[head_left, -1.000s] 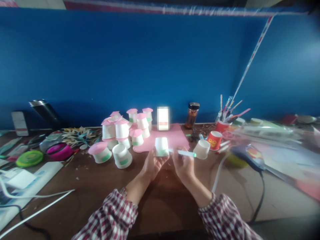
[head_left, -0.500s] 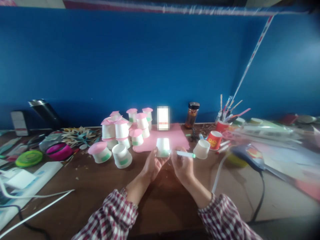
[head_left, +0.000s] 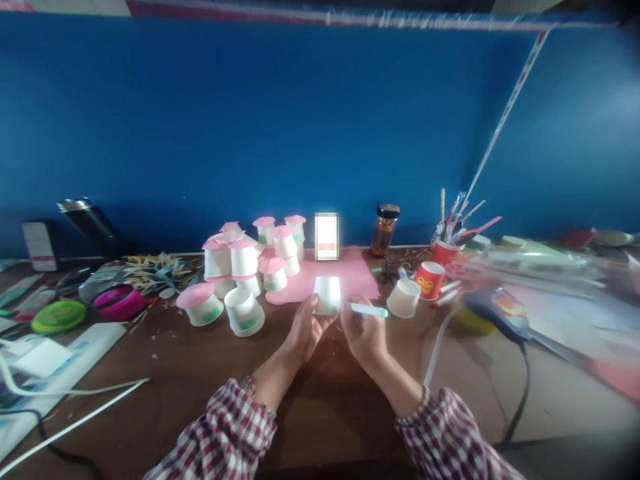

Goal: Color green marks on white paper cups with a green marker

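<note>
A white paper cup (head_left: 328, 292), upside down and faintly green near its lower edge, is gripped by my left hand (head_left: 304, 328) over the table. My right hand (head_left: 364, 333) is closed around a white marker pen (head_left: 369, 310) with a green end pointing right. The marker's other end is hidden by my fingers at the cup's side. Beneath and beyond lies pink paper (head_left: 345, 267). To the left stand several white cups with pink paper tops (head_left: 244, 259), some stacked, some with green patches. Closer in are a pink-topped cup (head_left: 203, 313) and a pair of stacked open cups (head_left: 244, 320).
Right of my hands are a white cup (head_left: 403, 298), a red cup (head_left: 429, 280), a red brush holder (head_left: 447, 252) and a glue gun (head_left: 495, 310) with its cable. A jar (head_left: 384, 230) stands behind. At left lie a power strip (head_left: 75, 373) and tape rolls (head_left: 59, 316).
The marker has shifted slightly left and tilted a little against the cup. My hands otherwise stay almost in the same place, and the cups around have not moved.
</note>
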Demonstrator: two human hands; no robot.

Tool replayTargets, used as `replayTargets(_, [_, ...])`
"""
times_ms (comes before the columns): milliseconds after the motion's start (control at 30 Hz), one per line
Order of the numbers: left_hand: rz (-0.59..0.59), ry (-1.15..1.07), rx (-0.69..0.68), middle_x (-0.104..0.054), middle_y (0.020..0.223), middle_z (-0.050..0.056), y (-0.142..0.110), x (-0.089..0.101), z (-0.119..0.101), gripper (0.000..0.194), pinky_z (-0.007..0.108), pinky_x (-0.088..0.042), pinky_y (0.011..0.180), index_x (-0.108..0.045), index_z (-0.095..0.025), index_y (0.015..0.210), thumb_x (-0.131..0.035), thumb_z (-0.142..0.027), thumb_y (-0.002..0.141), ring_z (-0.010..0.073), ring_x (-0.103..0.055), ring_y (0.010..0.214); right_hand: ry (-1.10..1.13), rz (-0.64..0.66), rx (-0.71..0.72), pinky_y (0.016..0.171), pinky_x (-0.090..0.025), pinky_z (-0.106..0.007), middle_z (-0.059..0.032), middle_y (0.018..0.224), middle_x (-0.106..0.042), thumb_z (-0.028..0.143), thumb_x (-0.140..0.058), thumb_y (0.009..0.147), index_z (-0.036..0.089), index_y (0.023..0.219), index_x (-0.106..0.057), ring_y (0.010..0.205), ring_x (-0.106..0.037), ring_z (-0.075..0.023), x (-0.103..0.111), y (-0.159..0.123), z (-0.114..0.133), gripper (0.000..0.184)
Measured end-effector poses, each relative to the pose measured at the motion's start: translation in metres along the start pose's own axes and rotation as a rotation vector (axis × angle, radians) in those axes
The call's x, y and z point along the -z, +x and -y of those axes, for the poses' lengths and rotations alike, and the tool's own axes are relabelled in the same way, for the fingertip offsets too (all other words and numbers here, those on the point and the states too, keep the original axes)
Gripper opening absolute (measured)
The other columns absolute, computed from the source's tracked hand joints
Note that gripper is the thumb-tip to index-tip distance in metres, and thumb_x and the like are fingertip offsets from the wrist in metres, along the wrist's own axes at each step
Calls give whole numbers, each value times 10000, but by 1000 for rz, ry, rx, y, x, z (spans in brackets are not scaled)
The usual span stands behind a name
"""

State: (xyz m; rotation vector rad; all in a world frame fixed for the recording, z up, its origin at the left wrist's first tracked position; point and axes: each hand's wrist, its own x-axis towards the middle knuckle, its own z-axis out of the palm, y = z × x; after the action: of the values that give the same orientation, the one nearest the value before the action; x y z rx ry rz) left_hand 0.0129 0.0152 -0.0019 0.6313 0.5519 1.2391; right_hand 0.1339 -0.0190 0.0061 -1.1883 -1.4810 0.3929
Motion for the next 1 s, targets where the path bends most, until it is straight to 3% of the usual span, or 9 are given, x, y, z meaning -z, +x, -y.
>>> replayTargets(233, [-78,9,20,-676,1050,98,1,1,-1,300,410,-426,987,-589,-142,1079,-537,-328,849,219,-613,1018,-74,17,28,474,-403,-205,13,573,-551,285,-493,875,187,748,-539,471,-510,-107,2,0,2,167])
replayTargets(433, [-61,-19,34,-672,1066,119,2,2,0,343,403,-432,988,-573,-118,1109,-537,-343,853,227,-616,1016,-29,0,-8,483,-415,-206,7,597,-573,290,-491,880,177,828,-555,493,-537,-115,-1,0,0,140])
replayTargets(1000, [-71,-33,115,-646,1128,136,4,8,1,380,415,-455,954,-570,-129,1141,-519,-379,859,241,-610,1026,-29,-41,-21,458,-390,-187,35,546,-530,297,-484,873,170,746,-560,450,-486,-88,2,4,4,194])
